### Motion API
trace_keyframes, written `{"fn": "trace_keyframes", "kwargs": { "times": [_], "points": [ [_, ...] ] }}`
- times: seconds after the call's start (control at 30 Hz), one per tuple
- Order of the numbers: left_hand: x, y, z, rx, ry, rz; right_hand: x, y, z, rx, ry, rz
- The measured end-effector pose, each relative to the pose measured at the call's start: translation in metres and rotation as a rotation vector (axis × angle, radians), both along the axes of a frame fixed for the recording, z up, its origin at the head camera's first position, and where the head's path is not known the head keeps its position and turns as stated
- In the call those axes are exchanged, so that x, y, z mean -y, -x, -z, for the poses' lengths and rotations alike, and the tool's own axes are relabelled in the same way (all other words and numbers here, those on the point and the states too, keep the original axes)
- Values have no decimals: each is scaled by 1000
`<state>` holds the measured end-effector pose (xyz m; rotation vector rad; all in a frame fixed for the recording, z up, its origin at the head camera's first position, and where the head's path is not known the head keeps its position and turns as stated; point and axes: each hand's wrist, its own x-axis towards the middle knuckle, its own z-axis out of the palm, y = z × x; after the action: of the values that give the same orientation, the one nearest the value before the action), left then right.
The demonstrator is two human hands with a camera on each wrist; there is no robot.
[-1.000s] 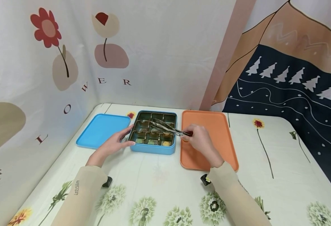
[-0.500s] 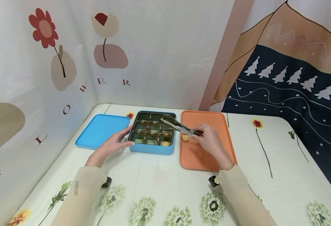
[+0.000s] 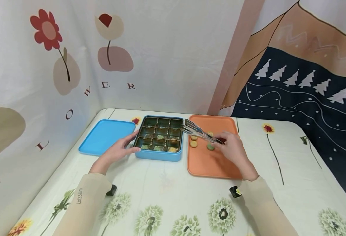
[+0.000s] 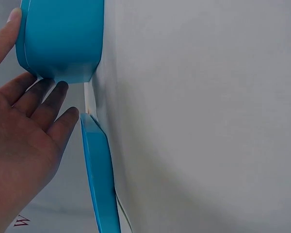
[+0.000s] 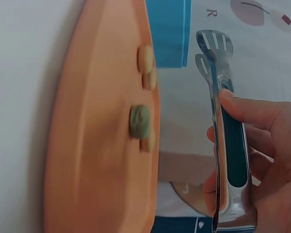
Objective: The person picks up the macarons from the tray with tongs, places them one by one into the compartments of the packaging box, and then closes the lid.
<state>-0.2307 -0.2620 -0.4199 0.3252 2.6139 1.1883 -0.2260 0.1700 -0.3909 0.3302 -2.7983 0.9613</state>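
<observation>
My left hand (image 3: 117,151) rests against the left side of a blue box (image 3: 158,156). In the left wrist view its fingers (image 4: 48,107) are extended and touch the box wall, thumb at the rim. The box holds a dark divided insert; a yellow macaron (image 3: 173,149) lies in the front right compartment, green ones in several others. My right hand (image 3: 233,150) grips metal tongs (image 5: 228,121) above an orange tray (image 3: 211,167). The tong tips are apart, nothing between them. On the tray lie a green macaron (image 5: 139,121) and several yellow macarons (image 3: 193,144).
A blue lid (image 3: 106,136) lies on the table left of the box, partly behind my left hand. The flower-print tablecloth (image 3: 161,190) extends in front. Printed cloth walls (image 3: 173,65) stand behind and to the left.
My right hand has moved right with the tongs, from above the box to above the orange tray. More macarons on the tray now show. My left hand stays at the box.
</observation>
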Motion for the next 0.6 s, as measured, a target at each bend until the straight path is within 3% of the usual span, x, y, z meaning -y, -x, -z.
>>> {"fn": "trace_keyframes", "kwargs": {
  "times": [0.6],
  "points": [
    [0, 0, -1, -1, -5, 9, -25, -2, 18, 16, -47, 45]
  ]
}}
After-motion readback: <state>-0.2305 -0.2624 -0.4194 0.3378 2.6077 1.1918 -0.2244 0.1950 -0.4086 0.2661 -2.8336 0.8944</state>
